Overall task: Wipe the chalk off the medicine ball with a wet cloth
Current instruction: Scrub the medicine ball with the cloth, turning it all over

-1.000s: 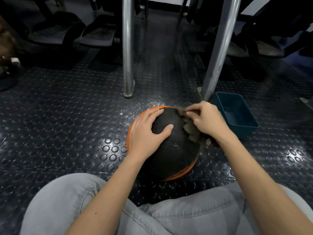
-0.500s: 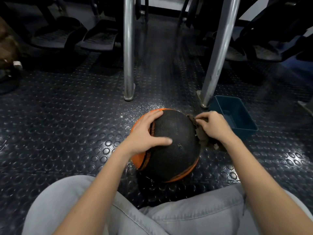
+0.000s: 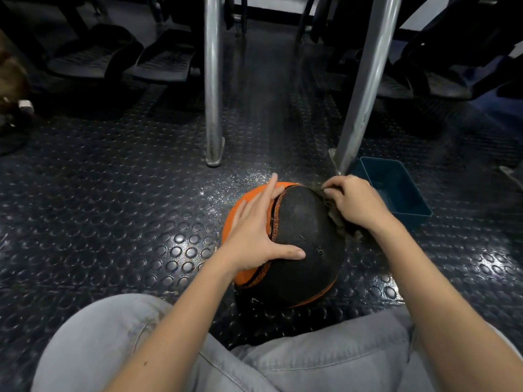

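- The floor [image 3: 113, 222] is dark rubber matting studded with raised round discs. It shines in patches and fills most of the view.
- A person's two legs in pale grey jeans [image 3: 113, 349] cross the bottom of the frame, one knee on either side.
- Two metal legs rise from the floor beyond the ball. The upright post [image 3: 212, 80] stands left of centre, and the slanted post [image 3: 365, 80] leans away to the right.
- Dark footplates [image 3: 164, 60] of some machine lie in shadow at the back left. What lies further back is too dim to make out.
- The medicine ball [image 3: 305, 236] sits on the floor between the knees and the posts. It has a rough black panel facing up and orange panels on its left and along its lower edge.
- A blue-green plastic tray [image 3: 416, 220] rests on the floor just right of the ball, near the foot of the slanted post.
- The left grip [image 3: 254, 230] is released. The fingers are straight and spread, lying flat over the orange panel, and the thumb reaches across onto the black one.
- The right grip [image 3: 356, 205] is clenched around the cloth [image 3: 339, 222]. Its curled fingers bunch the cloth against the ball's upper right side.
- The cloth is brownish and crumpled, and it shows only below and beside the knuckles.
- Pale glittering speckles [image 3: 226, 188] dust the floor just beyond the ball.
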Tool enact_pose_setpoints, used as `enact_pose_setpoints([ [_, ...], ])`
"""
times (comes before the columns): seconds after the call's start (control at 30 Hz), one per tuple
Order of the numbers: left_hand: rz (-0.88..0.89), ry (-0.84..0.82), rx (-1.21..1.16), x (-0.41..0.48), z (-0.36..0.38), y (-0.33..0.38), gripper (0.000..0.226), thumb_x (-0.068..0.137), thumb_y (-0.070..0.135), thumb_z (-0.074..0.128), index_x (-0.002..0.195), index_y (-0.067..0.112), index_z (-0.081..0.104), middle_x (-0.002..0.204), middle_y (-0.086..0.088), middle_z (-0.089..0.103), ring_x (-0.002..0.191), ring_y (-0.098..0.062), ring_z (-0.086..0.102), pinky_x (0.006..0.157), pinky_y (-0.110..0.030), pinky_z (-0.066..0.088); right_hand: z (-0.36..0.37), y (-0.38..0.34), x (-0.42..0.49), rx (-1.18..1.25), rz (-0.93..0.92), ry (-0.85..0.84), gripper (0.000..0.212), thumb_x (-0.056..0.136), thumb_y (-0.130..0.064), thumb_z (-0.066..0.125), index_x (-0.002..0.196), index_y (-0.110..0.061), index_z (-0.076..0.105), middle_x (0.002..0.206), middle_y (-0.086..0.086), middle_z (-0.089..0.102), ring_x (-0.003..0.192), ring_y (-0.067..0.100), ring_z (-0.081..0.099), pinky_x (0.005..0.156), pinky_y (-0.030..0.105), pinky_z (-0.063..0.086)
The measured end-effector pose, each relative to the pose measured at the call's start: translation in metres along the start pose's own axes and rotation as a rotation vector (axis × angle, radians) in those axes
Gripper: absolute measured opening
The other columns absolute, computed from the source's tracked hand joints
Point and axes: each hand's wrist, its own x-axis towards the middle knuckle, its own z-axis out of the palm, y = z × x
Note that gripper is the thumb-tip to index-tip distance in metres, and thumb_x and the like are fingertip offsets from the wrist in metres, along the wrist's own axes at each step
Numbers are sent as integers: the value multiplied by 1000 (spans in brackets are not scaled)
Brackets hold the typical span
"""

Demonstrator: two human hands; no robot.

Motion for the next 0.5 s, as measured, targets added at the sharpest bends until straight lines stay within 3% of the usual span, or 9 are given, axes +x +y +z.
enact_pose_setpoints([
  [0.13, 0, 18, 15, -2, 6, 2, 132, 58, 41, 87, 145, 38, -12, 138, 29, 24, 121, 17, 9, 109, -19, -5, -3, -31, -14, 101, -331, -38, 18, 94, -24, 53, 104, -24, 68, 102, 5, 60, 100, 20, 55, 89, 36, 42],
  [0.2, 7, 26, 17, -5, 5, 3, 132, 58, 41, 87, 147, 34, -9, 140, 27, 24, 124, 16, 10, 109, -18, -5, -2, -31, -4, 115, -273, -53, 19, 94, -23, 53, 105, -22, 68, 106, 4, 64, 103, 20, 56, 89, 32, 41],
  [0.3, 18, 43, 19, -4, 6, 6, 131, 58, 41, 87, 150, 29, -7, 149, 21, 22, 116, 21, 10, 112, -22, -2, -5, -8, 13, 59, -32, -49, 18, 95, -23, 52, 105, -21, 67, 111, 2, 66, 109, 24, 56, 90, 35, 43],
  [0.37, 20, 53, 23, -5, 6, 6, 131, 57, 41, 87, 150, 28, -6, 146, 22, 24, 113, 22, 9, 112, -22, -1, -8, -4, 11, 43, -51, -66, 17, 95, -23, 52, 103, -22, 67, 108, 0, 67, 107, 22, 57, 90, 36, 44],
  [0.5, -17, 78, 12, -6, 7, 5, 131, 55, 39, 89, 150, 29, 0, 149, 14, 24, 134, 2, 17, 115, -26, 7, -13, -34, -17, 195, -399, -240, 13, 90, -20, 61, 97, -24, 71, 91, -14, 66, 90, 3, 59, 86, 21, 43],
])
